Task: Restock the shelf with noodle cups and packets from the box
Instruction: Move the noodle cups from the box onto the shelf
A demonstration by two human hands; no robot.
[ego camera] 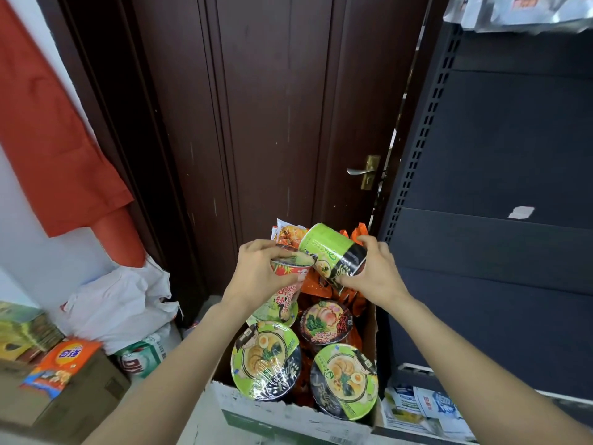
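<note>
Above the box's (288, 412) far end, the left hand (256, 271) is gripping a red cup (287, 284) by its rim while the right hand (372, 271) is clasping a tilted green cup (330, 252) around its sides, both probably light, crushable and film-slick.

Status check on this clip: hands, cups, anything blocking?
Left hand grips red noodle cup upright. Right hand grips green noodle cup, tilted. Both above box; more cups inside. Shelf at right, unobstructed.

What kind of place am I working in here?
Probably a small shop's stock corner: dark metal retail shelving, an open box of noodle cups, and boxed goods beside a wooden door.
</note>
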